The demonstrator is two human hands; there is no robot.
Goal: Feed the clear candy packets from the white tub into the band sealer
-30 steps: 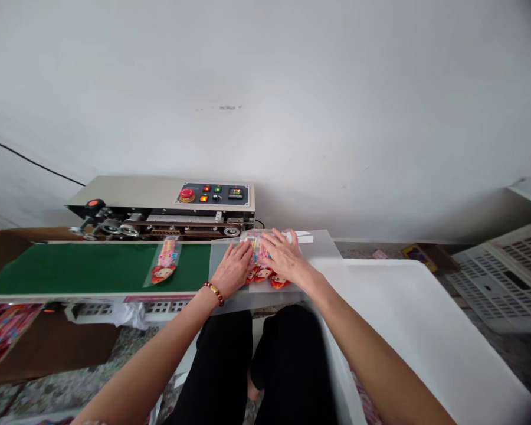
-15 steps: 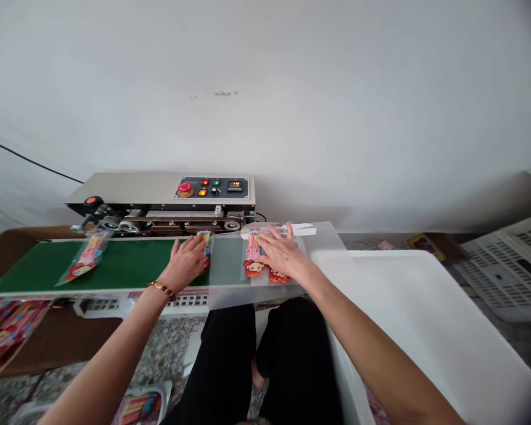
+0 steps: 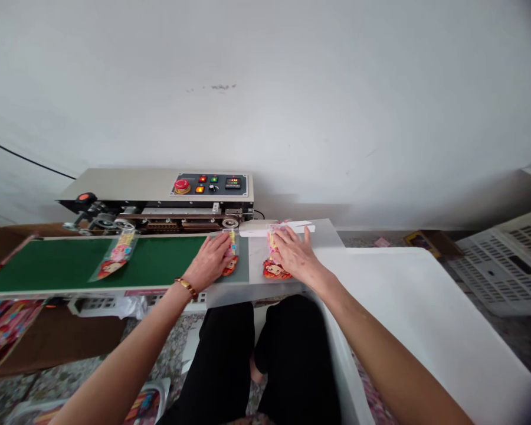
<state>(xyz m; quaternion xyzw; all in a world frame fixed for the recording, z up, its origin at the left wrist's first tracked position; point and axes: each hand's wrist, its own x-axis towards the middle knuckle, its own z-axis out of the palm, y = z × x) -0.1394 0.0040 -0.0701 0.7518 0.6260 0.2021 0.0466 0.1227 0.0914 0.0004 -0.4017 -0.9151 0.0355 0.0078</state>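
My left hand (image 3: 210,261) lies palm down, with its fingers resting on a clear packet (image 3: 230,265) at the right end of the green conveyor belt (image 3: 168,268). Printed on that packet is a red-haired cartoon face, partly covered by my fingers. To the right, my right hand (image 3: 297,255) is spread flat over another such packet (image 3: 274,270) on a translucent sheet (image 3: 256,271). Behind the belt stands a sealing machine (image 3: 159,183) with lit buttons and a red knob. Farther left on the belt, under its rollers, lies a third packet (image 3: 118,255).
A large white tub (image 3: 393,283) stands at the right, and a white slatted crate (image 3: 504,265) beyond it. Below the belt's left end is a cardboard box (image 3: 66,339) beside colourful packets (image 3: 4,333). White strips (image 3: 301,227) lie behind my right hand.
My left hand has moved right, from the belt onto a packet near its end. The two packets that lay side by side are now apart. The packet on the belt shows at a different place.
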